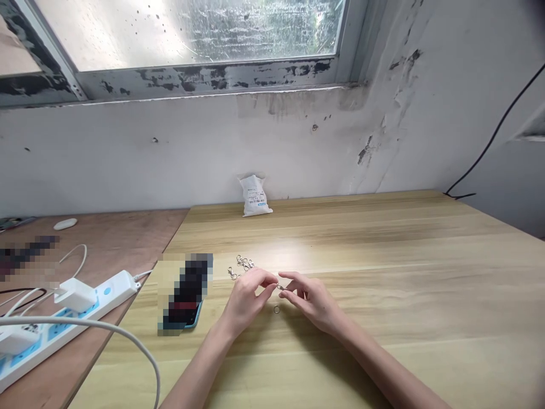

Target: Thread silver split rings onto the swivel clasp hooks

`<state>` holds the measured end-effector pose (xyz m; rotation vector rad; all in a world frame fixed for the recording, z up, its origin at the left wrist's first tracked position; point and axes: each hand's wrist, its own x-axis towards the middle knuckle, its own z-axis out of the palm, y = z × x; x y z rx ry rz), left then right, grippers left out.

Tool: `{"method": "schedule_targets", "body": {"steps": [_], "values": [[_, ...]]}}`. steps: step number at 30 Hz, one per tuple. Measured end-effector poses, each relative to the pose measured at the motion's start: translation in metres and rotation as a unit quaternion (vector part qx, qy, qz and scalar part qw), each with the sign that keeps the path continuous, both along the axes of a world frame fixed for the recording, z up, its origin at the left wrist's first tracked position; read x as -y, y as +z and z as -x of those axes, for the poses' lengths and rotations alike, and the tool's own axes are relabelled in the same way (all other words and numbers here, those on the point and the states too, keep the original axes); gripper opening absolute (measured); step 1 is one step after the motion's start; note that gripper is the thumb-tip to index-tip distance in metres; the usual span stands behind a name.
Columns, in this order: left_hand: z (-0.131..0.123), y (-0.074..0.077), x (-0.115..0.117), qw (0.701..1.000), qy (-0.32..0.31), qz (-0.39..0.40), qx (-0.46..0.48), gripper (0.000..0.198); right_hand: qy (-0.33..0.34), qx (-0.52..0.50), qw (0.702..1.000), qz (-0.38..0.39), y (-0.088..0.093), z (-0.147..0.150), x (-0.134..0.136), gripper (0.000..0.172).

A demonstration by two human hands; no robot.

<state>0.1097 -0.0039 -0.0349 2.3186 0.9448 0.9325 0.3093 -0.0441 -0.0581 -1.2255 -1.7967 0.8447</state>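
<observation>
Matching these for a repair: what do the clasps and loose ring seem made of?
The swivel clasps look like polished silver-toned metal, from their bright glints. The loose ring looks alike, shiny and grey; plated or bare, the view can't tell.

Light wood table (pixel 383 318): metal swivel clasps (pixel 240 267), loose ring (pixel 276 309), white packet (pixel 254 196).

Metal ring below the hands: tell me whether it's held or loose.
Loose: the metal ring sits on the wooden tabletop, touching neither the left hand nor the right hand.
</observation>
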Motion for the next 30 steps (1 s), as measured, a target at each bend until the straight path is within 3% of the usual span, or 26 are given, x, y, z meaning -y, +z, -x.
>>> {"method": "schedule_targets", "body": {"steps": [6,11,18,30], "values": [[0.0,-0.002,-0.001,0.999,-0.025,-0.036,0.003,0.011,0.011,-0.024,1.0,0.017,0.002,0.0,0.0,0.033],[-0.001,-0.003,-0.002,0.997,-0.042,-0.061,-0.007,0.014,-0.016,0.051,0.998,-0.022,0.002,0.0,0.0,0.015],[-0.001,-0.011,-0.006,0.993,-0.024,-0.096,-0.059,0.019,-0.056,0.125,0.987,-0.084,0.004,-0.004,0.001,0.013],[0.001,0.002,0.0,0.993,0.015,-0.002,-0.113,0.012,-0.05,0.14,0.986,-0.081,0.006,-0.003,0.0,0.013]]}}
